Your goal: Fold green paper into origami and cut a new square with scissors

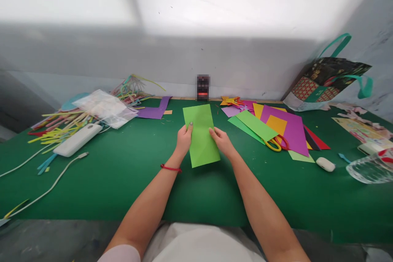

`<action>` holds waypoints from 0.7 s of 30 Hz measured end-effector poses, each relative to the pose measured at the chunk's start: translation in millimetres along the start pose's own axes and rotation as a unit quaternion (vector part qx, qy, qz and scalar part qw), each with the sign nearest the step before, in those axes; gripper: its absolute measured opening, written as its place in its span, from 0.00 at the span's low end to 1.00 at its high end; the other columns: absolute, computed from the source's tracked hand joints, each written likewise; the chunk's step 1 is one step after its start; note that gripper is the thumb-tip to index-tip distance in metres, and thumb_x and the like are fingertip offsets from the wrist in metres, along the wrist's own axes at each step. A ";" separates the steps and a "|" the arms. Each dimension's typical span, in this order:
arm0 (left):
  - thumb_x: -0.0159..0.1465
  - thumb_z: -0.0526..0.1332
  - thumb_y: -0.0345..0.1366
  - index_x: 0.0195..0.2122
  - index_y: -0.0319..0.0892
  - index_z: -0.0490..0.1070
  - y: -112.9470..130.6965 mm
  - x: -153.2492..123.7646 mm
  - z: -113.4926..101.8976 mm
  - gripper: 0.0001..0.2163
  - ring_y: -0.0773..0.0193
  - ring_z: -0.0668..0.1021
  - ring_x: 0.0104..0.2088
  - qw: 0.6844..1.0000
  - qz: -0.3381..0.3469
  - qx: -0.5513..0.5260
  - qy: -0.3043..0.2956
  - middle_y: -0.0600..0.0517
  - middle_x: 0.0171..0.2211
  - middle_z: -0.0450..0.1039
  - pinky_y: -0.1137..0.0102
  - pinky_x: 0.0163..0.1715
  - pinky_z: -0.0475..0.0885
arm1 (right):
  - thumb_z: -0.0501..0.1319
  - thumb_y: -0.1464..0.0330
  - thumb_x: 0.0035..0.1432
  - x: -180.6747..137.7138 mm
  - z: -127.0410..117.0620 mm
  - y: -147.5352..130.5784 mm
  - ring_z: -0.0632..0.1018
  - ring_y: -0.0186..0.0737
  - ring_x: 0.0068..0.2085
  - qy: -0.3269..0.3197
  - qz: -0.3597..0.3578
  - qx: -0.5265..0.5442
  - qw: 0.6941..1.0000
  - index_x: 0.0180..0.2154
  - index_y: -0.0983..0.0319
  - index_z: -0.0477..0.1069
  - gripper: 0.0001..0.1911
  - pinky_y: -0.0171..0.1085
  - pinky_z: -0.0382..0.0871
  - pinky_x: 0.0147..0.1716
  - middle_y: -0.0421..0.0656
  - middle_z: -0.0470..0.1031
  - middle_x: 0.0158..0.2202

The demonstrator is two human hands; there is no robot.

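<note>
A light green paper sheet [201, 135] is held over the dark green table [129, 180], in the middle of the view. My left hand [183, 141] pinches its left edge, thumb on top. My right hand [221, 141] grips its right edge with the fingers curled round it. Both hands sit at about the sheet's mid-height, and the sheet looks folded lengthwise into a narrow rectangle. A red string bracelet [170, 168] circles my left wrist.
Right of the sheet lies a pile of coloured paper [285, 131] with yellow-and-red scissors [276, 143] on it. At left are coloured strips [58, 129], a plastic bag [102, 106], a white power bank [78, 139] and cables. A patterned bag [325, 80] leans at back right.
</note>
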State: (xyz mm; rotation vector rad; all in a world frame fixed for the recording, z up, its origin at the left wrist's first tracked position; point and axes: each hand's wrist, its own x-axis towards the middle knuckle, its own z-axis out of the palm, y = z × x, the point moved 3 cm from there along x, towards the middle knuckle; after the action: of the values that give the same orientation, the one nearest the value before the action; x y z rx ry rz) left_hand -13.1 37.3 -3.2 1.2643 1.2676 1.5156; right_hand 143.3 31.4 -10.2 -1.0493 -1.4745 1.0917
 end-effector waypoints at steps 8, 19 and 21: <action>0.56 0.60 0.50 0.25 0.39 0.69 -2.2 2.3 -3.8 0.17 0.65 0.71 0.25 1.000 -0.012 -0.021 0.008 0.51 0.23 0.70 0.70 0.25 0.66 | 0.56 0.44 0.48 -0.8 3.8 1.7 0.66 0.35 0.22 -0.013 0.011 0.029 0.999 0.22 0.60 0.67 0.25 0.35 0.62 0.21 0.38 0.66 0.18; 0.57 0.58 0.52 0.24 0.40 0.68 1.6 2.6 -5.9 0.18 0.64 0.70 0.25 1.000 0.005 -0.001 0.016 0.52 0.22 0.68 0.69 0.26 0.65 | 0.54 0.46 0.51 -0.7 0.2 1.7 0.61 0.32 0.20 -0.013 0.002 -0.028 1.000 0.17 0.60 0.62 0.26 0.34 0.55 0.19 0.36 0.59 0.16; 0.57 0.59 0.52 0.22 0.41 0.67 3.9 1.8 -7.5 0.18 0.65 0.68 0.24 0.999 0.031 0.020 0.031 0.53 0.20 0.66 0.70 0.25 0.63 | 0.55 0.46 0.51 -0.2 0.6 1.4 0.58 0.31 0.20 -0.006 -0.006 -0.045 0.999 0.16 0.60 0.58 0.26 0.34 0.53 0.19 0.35 0.55 0.16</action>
State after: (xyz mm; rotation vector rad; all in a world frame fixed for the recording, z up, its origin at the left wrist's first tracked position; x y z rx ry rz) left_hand -20.7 36.7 1.0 1.3022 1.3160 1.5902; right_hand 142.9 31.4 -11.6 -1.0962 -1.5486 1.0332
